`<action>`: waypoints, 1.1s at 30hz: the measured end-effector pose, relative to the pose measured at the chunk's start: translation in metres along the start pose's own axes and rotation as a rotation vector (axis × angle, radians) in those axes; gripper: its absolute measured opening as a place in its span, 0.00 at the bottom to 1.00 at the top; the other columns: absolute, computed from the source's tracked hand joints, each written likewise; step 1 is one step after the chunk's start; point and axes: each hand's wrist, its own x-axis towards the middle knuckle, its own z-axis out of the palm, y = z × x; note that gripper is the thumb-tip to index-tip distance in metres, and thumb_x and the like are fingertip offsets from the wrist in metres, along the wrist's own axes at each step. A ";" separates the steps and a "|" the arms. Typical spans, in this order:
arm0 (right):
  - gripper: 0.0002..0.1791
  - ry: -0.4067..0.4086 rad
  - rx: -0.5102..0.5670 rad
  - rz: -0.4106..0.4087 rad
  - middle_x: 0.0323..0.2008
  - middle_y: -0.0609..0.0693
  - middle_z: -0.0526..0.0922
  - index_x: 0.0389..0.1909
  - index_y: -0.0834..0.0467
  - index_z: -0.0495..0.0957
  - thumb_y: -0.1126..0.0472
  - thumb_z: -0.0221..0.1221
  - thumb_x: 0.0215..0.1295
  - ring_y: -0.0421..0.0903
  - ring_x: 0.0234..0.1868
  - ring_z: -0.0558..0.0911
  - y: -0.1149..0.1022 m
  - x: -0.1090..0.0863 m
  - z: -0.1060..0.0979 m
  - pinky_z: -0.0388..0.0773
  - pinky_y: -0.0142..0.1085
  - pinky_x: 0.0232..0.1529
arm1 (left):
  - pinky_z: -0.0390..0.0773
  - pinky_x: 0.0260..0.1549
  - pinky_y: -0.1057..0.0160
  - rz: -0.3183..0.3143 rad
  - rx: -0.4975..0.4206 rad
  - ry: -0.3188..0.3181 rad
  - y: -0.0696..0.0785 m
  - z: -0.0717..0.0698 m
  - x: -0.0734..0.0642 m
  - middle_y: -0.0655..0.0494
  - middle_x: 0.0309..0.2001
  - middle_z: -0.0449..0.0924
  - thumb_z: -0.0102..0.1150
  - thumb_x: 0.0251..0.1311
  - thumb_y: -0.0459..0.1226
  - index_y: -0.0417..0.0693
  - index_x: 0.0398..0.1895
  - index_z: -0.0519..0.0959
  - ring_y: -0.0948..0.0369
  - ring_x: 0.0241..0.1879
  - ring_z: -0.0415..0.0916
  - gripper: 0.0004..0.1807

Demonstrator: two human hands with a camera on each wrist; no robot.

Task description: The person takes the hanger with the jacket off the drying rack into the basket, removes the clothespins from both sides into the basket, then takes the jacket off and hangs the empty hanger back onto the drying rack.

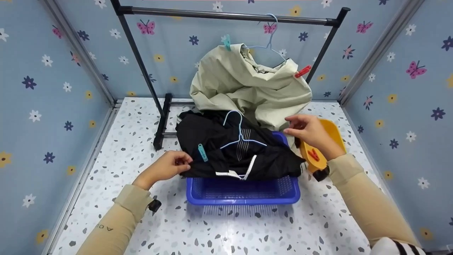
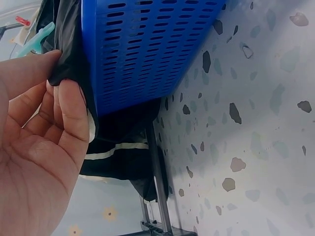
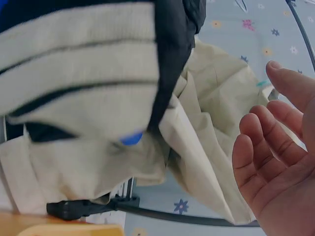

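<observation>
A black garment point(image 1: 198, 131) with white-edged trim lies spread over a blue basket point(image 1: 244, 202). On it rest a light-blue wire hanger point(image 1: 241, 136) and a teal clothespin point(image 1: 202, 152). My left hand point(image 1: 169, 165) pinches the garment's left edge; in the left wrist view, thumb and forefinger hold a fold of black cloth point(image 2: 71, 39). Above the garment's right side, my right hand point(image 1: 306, 131) is raised with relaxed fingers and nothing in them. Striped white-and-black ribbing point(image 3: 83, 64) of the garment shows in the right wrist view, apart from that hand.
A beige garment point(image 1: 226, 78) hangs from a black rack point(image 1: 212, 14) on another blue hanger point(image 1: 270, 39), with a teal clothespin point(image 1: 227, 41) and a red one point(image 1: 303, 71) on it. Right of the basket stands a yellow container point(image 1: 332, 132) holding red clothespins point(image 1: 313, 154).
</observation>
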 end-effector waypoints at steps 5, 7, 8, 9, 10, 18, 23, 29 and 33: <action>0.21 -0.032 0.019 -0.019 0.37 0.60 0.88 0.58 0.71 0.84 0.67 0.74 0.67 0.34 0.32 0.82 -0.007 0.002 0.009 0.80 0.23 0.38 | 0.77 0.38 0.68 0.004 0.009 0.000 0.002 0.000 0.000 0.51 0.35 0.84 0.68 0.68 0.29 0.38 0.44 0.87 0.62 0.35 0.76 0.05; 0.21 -0.041 0.033 -0.032 0.37 0.59 0.88 0.58 0.71 0.85 0.68 0.75 0.66 0.34 0.32 0.81 -0.012 0.003 0.013 0.80 0.23 0.38 | 0.77 0.38 0.67 0.005 0.009 0.001 0.002 0.000 0.000 0.51 0.36 0.84 0.68 0.68 0.29 0.38 0.44 0.87 0.62 0.35 0.77 0.05; 0.21 -0.046 0.039 -0.040 0.36 0.59 0.88 0.58 0.71 0.85 0.69 0.75 0.65 0.34 0.31 0.81 -0.014 0.004 0.015 0.80 0.23 0.38 | 0.77 0.37 0.67 0.006 0.010 0.002 0.002 0.000 0.000 0.51 0.36 0.84 0.68 0.68 0.29 0.38 0.44 0.87 0.62 0.35 0.77 0.05; 0.21 -0.049 0.043 -0.048 0.36 0.58 0.88 0.57 0.70 0.85 0.69 0.75 0.65 0.34 0.31 0.81 -0.017 0.005 0.017 0.79 0.23 0.38 | 0.77 0.37 0.67 0.008 0.010 0.003 0.002 0.000 0.000 0.51 0.36 0.85 0.68 0.68 0.29 0.38 0.44 0.87 0.62 0.35 0.77 0.05; 0.21 -0.053 0.048 -0.058 0.36 0.58 0.88 0.57 0.70 0.85 0.69 0.75 0.64 0.34 0.31 0.81 -0.019 0.005 0.019 0.79 0.23 0.38 | 0.77 0.37 0.67 0.009 0.010 0.004 0.001 0.000 0.000 0.51 0.36 0.85 0.68 0.68 0.29 0.38 0.44 0.87 0.62 0.35 0.77 0.05; 0.20 -0.084 0.049 -0.118 0.38 0.64 0.89 0.56 0.70 0.86 0.70 0.76 0.64 0.32 0.33 0.81 -0.036 0.013 0.036 0.79 0.23 0.40 | 0.77 0.37 0.67 0.019 0.018 0.006 -0.001 0.000 0.000 0.51 0.36 0.85 0.68 0.68 0.30 0.38 0.43 0.87 0.62 0.35 0.76 0.04; 0.21 -0.108 0.049 -0.170 0.38 0.66 0.89 0.55 0.70 0.86 0.71 0.76 0.62 0.34 0.33 0.81 -0.048 0.018 0.046 0.78 0.24 0.40 | 0.77 0.36 0.68 0.021 0.009 0.008 0.000 0.000 -0.001 0.51 0.36 0.85 0.68 0.69 0.30 0.38 0.44 0.87 0.63 0.35 0.76 0.05; 0.21 -0.141 0.054 -0.221 0.38 0.65 0.90 0.55 0.69 0.87 0.70 0.77 0.61 0.34 0.34 0.82 -0.062 0.024 0.058 0.78 0.23 0.40 | 0.77 0.35 0.69 0.020 -0.002 0.009 -0.001 0.000 -0.002 0.50 0.35 0.85 0.68 0.68 0.29 0.37 0.44 0.87 0.64 0.33 0.76 0.05; 0.21 -0.166 0.064 -0.253 0.38 0.65 0.90 0.55 0.70 0.86 0.70 0.76 0.62 0.35 0.34 0.83 -0.069 0.027 0.065 0.79 0.24 0.41 | 0.76 0.35 0.69 0.032 -0.006 0.011 0.000 0.000 -0.001 0.51 0.35 0.85 0.68 0.68 0.30 0.37 0.44 0.87 0.65 0.33 0.76 0.05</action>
